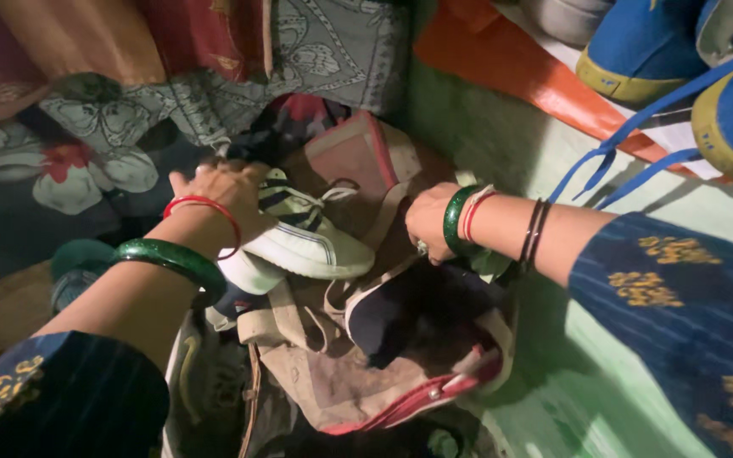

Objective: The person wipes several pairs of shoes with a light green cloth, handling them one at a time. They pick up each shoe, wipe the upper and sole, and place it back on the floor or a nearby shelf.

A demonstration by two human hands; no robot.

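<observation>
Head view. The left hand (226,197) lies on the upper of a white sneaker (303,237) with dark stripes and white laces; its fingers are curled down over the shoe's far side and hidden, so how firmly they grip cannot be told. The right hand (428,222) is closed on the rim of a worn beige cloth bag (358,386) with red trim, and its fingers are tucked under the fabric, so their exact state cannot be told either. The sneaker rests on the bag's upper flap, just left of the dark mouth (413,318) that the right hand holds apart.

Handling the shoe well, as a judgement: keep the bag's mouth wide and taut, grip the shoe at mid-length, and point the toe at the opening so that the laces do not snag on the straps.

Counts. One white sneaker is clearly held; a second pale toe shows just beneath it, and whether it is the matching shoe cannot be told. Two blue canvas shoes (697,68) with blue laces stand on a shelf at upper right, well apart from the hands. There is one bag. Each wrist carries one green bangle (171,259) and thin red ones; the right forearm also carries thin dark bangles. Patterned fabrics (129,93) hang behind.
</observation>
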